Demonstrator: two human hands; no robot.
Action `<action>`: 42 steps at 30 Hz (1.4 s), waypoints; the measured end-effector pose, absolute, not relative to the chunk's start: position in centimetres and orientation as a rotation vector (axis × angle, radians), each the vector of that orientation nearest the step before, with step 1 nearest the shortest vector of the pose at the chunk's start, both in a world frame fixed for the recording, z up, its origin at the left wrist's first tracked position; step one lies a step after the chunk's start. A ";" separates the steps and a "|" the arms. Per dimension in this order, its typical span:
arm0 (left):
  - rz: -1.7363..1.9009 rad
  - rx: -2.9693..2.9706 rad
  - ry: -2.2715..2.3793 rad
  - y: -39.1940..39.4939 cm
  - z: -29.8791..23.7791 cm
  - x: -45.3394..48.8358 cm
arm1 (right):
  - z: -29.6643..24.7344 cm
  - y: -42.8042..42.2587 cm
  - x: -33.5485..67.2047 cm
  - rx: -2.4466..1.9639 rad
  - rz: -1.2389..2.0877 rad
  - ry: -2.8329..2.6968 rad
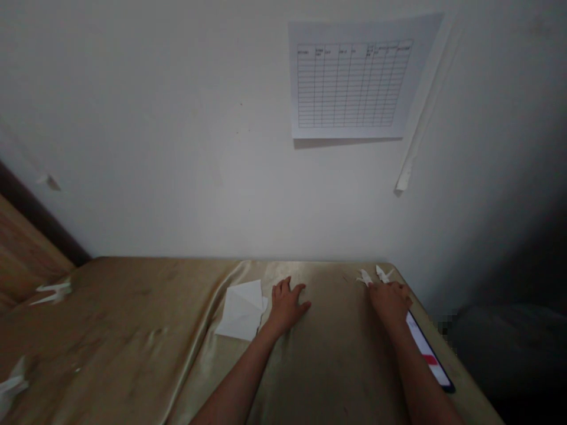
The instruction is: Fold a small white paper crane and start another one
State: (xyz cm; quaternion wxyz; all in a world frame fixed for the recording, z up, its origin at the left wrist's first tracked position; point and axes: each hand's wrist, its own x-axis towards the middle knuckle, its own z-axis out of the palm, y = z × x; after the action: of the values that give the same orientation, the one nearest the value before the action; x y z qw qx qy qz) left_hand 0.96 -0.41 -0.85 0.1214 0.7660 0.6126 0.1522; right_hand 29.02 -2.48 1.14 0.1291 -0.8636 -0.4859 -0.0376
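My left hand (287, 304) rests on the cloth with fingers apart and nothing in it. Just left of it lies a creased white paper sheet (241, 310) with an uneven edge near my wrist. At the far right of the bed-like surface, my right hand (390, 302) has its fingers bent downward, thumb side against a small folded white paper piece (365, 276). A second folded paper piece (382, 273) sticks out beyond the knuckles, partly hidden by the hand. Under my right forearm a phone (427, 351) with a lit screen lies partly covered.
A shiny gold-brown cloth (133, 319) covers the surface, with a ridge across it. Folded white papers (55, 291) lie at its left side. Behind stands a white wall (177, 147) with a printed table sheet (349, 82). Wooden furniture (26, 248) borders the left.
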 end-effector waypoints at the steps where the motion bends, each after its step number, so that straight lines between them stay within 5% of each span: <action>1: 0.447 2.237 1.785 -0.4 -0.9 0.9 | 1.1 -2.6 29.0 -2.522 -0.152 -1.398; 34: 0.379 2.298 1.786 -0.7 -0.1 1.2 | 2.3 -3.4 26.6 -2.369 -0.555 -1.403; 42: 0.402 2.278 2.166 -0.7 3.7 -2.3 | 0.6 -3.1 22.0 -1.835 -0.102 -2.035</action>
State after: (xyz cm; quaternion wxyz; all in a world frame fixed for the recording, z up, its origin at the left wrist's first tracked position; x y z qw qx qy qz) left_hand -2.33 -0.73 3.72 -0.0136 0.7187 0.6835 0.1270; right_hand 22.04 -3.12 0.65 0.1986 -0.6558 -0.7274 -0.0364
